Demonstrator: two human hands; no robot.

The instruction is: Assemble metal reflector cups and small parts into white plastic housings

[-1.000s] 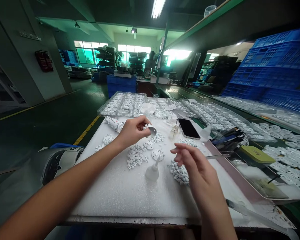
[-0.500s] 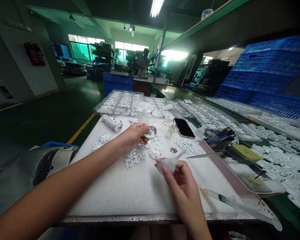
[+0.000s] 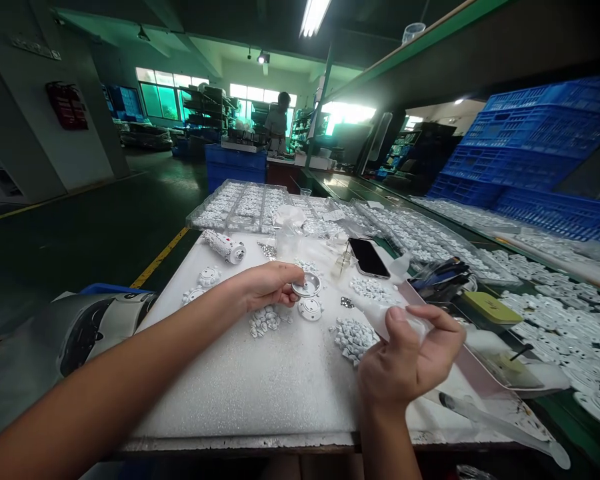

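Above the white foam-topped table (image 3: 260,393), my left hand (image 3: 270,283) pinches the rim of a round, shallow white part (image 3: 307,285) with a small post at its centre. Just below that part lies a flat white disc (image 3: 311,309) with small holes. To the right, my right hand (image 3: 410,353) is wrapped round a translucent white squeeze bottle (image 3: 380,319), its tapered nozzle pointing up and left. Small white pieces (image 3: 353,339) are heaped beside the right hand, and another heap of small white pieces (image 3: 265,322) lies below the left hand. Tiny dark metal bits (image 3: 347,302) sit near the nozzle.
A phone (image 3: 369,257) and a patterned white cylinder (image 3: 223,246) lie on the table. At the right are a syringe (image 3: 500,423), a yellow sponge (image 3: 493,307) and blue crates (image 3: 530,140). Clear trays (image 3: 250,203) of white parts stand behind. A person (image 3: 277,123) stands far back.
My right hand has moved right and turned, swinging the bottle's nozzle to the upper left and uncovering a heap of white pieces. My left hand has shifted slightly right and down with the round part.
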